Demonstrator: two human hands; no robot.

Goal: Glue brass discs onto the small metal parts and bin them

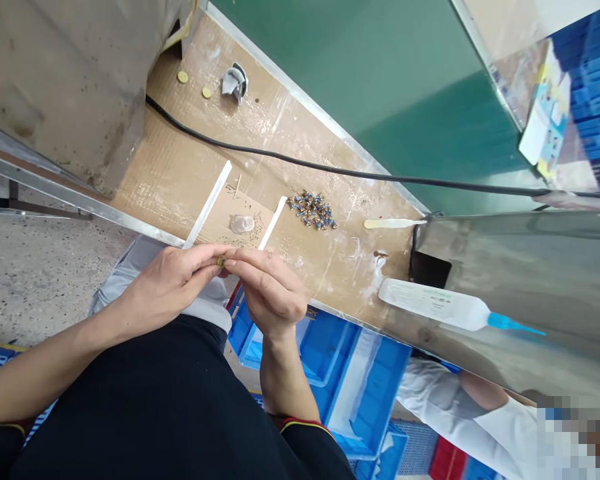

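In front of my body, at the table's near edge, my left hand (165,283) and my right hand (273,287) meet fingertip to fingertip. Pinched between them is a small round yellowish piece (221,261), mostly covered by the fingers. Just beyond the fingertips, a small clear plastic dish (243,224) rests on a brown sheet between two white strips, with tiny dark bits scattered around it. A thin brass-coloured rod (238,187) lies behind the dish. To the right is a pile of small metal parts (313,211) with blue and brassy colours.
A black cable (280,157) crosses the table (310,147). Two yellow discs (207,92) and a crumpled grey-white piece (235,83) lie far left. At right are a pale flat stick (394,223) and a blue-tipped bottle (435,305). Blue crates (373,400) stand below; another person (460,407) is beside them.
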